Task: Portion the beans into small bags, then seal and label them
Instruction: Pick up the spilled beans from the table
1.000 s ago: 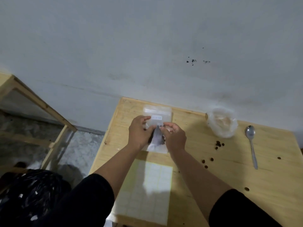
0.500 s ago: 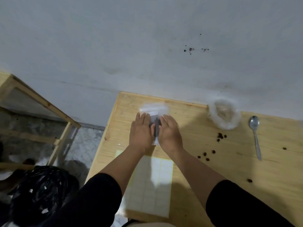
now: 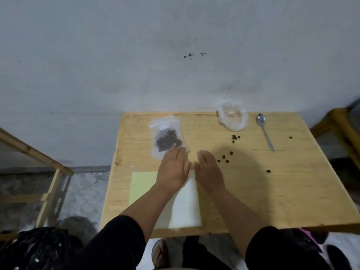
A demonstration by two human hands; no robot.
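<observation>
Grey wall behind, wooden tabletop [image 3: 292,191] pushed up against it. Left to right: filled small bag [image 3: 167,138] now lies flat at the far left, dark beans inside, white label [image 3: 164,127] stuck near its top. A second ago it was up between both my hands; now it's down and released, so I read this bag as sealed and labelled, done. Label sheet [image 3: 143,184] sits near the front edge under my forearms.

My left hand [image 3: 173,168] is flat, palm down, fingers straight and together, holding nothing; its fingertips just touch the near edge of the bag. My right hand [image 3: 209,171] is the same, flat and empty, just beside the left, resting on or just above the wood, can't tell which.

Further right: loose beans [image 3: 224,159] scattered on the wood, crumpled clear source bag [image 3: 232,118] at the back, spoon [image 3: 265,131] beside it, untouched. Next portion likely needs a fresh bag; none visible.
</observation>
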